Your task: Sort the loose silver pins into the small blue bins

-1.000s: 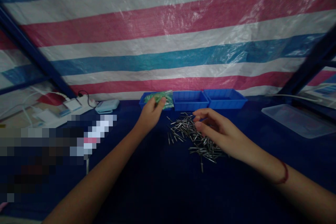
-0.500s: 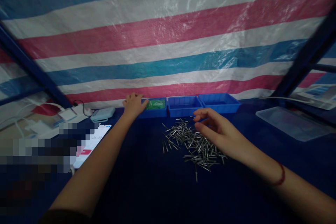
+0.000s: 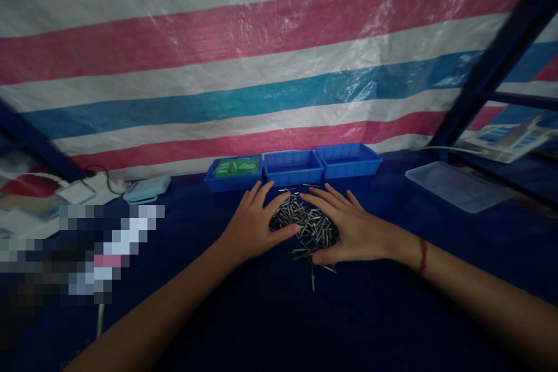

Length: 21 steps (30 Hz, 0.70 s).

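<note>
A loose pile of thin silvery metal pins, which look like blind rivets [image 3: 311, 224], lies on the dark blue table [image 3: 279, 319]. My left hand [image 3: 257, 222] cups the pile's left side with its fingers spread. From the right, my right hand [image 3: 346, 224] curves around the other side, fingers apart and thumb near the front of the heap. Neither hand grips anything. A single rivet [image 3: 313, 280] sticks out toward me at the front edge. Behind the pile stand a blue tray [image 3: 211, 181] with green packets [image 3: 236, 167] in it and two more blue trays [image 3: 293, 176] [image 3: 351, 170].
At the left are a light blue case [image 3: 148, 189], a white power strip [image 3: 102, 183] with cables, and a pixelated area. A clear plastic lid [image 3: 457, 186] lies at the right. Striped sheeting [image 3: 261, 87] hangs behind, between dark blue frame posts [image 3: 492, 64].
My left hand has come from the green-packet tray to the pile's left side. My right hand has opened out around the right side. The camera view has shifted.
</note>
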Tool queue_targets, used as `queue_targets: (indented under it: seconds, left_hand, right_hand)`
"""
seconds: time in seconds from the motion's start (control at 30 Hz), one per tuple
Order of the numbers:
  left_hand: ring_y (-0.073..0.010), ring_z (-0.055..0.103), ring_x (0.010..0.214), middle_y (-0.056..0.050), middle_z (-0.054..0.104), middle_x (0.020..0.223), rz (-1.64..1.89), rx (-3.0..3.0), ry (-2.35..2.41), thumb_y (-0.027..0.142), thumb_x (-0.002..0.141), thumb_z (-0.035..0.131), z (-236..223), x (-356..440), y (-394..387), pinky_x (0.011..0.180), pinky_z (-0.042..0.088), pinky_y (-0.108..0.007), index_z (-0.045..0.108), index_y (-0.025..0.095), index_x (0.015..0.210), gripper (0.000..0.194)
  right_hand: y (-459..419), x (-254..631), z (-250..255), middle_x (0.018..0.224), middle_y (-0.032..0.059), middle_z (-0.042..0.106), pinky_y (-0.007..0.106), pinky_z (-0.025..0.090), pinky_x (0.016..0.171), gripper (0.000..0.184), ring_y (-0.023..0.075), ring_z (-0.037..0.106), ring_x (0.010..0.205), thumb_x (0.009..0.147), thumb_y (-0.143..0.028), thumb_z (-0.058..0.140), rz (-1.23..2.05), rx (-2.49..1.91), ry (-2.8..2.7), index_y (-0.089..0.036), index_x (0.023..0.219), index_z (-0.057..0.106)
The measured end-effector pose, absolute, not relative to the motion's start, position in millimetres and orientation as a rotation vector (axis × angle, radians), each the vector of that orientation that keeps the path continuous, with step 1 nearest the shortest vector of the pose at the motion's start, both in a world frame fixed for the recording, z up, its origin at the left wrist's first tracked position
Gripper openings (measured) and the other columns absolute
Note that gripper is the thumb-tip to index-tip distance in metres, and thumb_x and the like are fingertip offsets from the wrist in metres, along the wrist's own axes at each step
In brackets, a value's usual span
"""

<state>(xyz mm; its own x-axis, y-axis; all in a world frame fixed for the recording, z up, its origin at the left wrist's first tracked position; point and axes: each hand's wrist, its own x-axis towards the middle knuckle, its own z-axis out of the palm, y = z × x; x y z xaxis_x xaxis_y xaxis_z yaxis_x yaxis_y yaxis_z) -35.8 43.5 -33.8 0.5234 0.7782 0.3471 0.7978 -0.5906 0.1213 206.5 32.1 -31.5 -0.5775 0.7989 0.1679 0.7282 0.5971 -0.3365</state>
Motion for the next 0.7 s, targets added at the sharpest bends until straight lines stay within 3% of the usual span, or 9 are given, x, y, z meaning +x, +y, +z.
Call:
queue_targets:
  seconds: [0.1, 0.23, 0.4, 0.57, 0.7]
  left_hand:
    - [-0.038, 0.027, 0.131, -0.016, 0.031, 0.144, -0.495, -2.756, -1.534, 0.062, 0.083, 0.042, -43.4, -24.7, 42.6, 0.104, 0.026, -0.057, 0.038, 0.02, 0.135, 0.067]
    - [-0.03, 0.034, 0.13, -0.014, 0.041, 0.138, -0.537, -2.905, -1.422, 0.05, 0.09, 0.039, -45.2, -20.8, 48.4, 0.107, 0.027, -0.049, 0.041, 0.016, 0.132, 0.054]
    - [-0.0197, 0.047, 0.115, -0.01, 0.054, 0.119, -0.718, -2.984, -1.24, 0.025, 0.095, 0.031, -45.4, -17.5, 48.7, 0.102, 0.036, -0.037, 0.049, 0.014, 0.118, 0.031]
    - [-0.0204, 0.052, 0.099, -0.009, 0.057, 0.105, -0.84, -2.945, -1.26, 0.023, 0.095, 0.032, -48.7, -17.7, 50.8, 0.09, 0.043, -0.037, 0.05, 0.014, 0.113, 0.026]
    - [-0.0198, 0.053, 0.103, -0.009, 0.056, 0.108, -1.043, -2.924, -1.326, 0.021, 0.095, 0.034, -51.1, -19.9, 53.5, 0.092, 0.042, -0.037, 0.047, 0.016, 0.115, 0.025]
  right_hand:
    - [35.9, 199.5, -39.7, 0.145, 0.0155, 0.032, 0.072, 0.02, 0.097, 0.092, 0.0455, 0.024, 0.131, 0.067, -0.068, 0.056, 0.262, -1.268, -2.507, -0.022, 0.142, 0.028]
    - [38.8, 190.7, -40.8, 0.127, 0.0143, 0.053, 0.05, 0.033, 0.101, 0.058, 0.0308, 0.044, 0.121, 0.08, -0.049, 0.054, 0.182, -1.113, -2.484, -0.014, 0.125, 0.049]
    - [40.0, 174.3, -39.9, 0.099, 0.0085, 0.064, 0.04, 0.043, 0.085, 0.023, 0.0223, 0.056, 0.095, 0.08, -0.025, 0.053, 0.179, -1.034, -2.375, -0.015, 0.1, 0.06]
    - [43.4, 167.6, -43.5, 0.079, 0.005, 0.064, 0.032, 0.045, 0.073, 0.011, 0.0182, 0.058, 0.077, 0.081, -0.025, 0.055, 0.215, -1.042, -2.231, -0.016, 0.083, 0.061]
    - [48.1, 166.6, -43.4, 0.075, 0.0024, 0.063, 0.028, 0.044, 0.067, 0.012, 0.0148, 0.058, 0.07, 0.083, -0.027, 0.055, 0.318, -1.033, -2.049, -0.017, 0.076, 0.059]
